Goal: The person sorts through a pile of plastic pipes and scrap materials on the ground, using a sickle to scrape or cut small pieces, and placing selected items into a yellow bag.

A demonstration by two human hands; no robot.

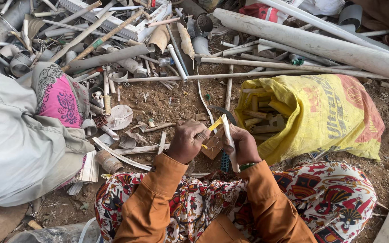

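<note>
— What have we got in hand?

— A short white plastic strip (229, 139), held upright just above our lap. Our right hand (245, 146) is closed round it; our left hand (186, 140) is curled tight on a yellow-handled tool (214, 124), its tip touching the strip.

— So we're mid-way through scraping or prising it, we'd judge?

— Likely. Next we'd need a firm hold and a careful push away from our fingers.

— And around us?

— The yellow sack (325, 114) of sorted pieces lies just right; the scrap pipe pile (113, 49) is beyond, on bare dirt.
</note>
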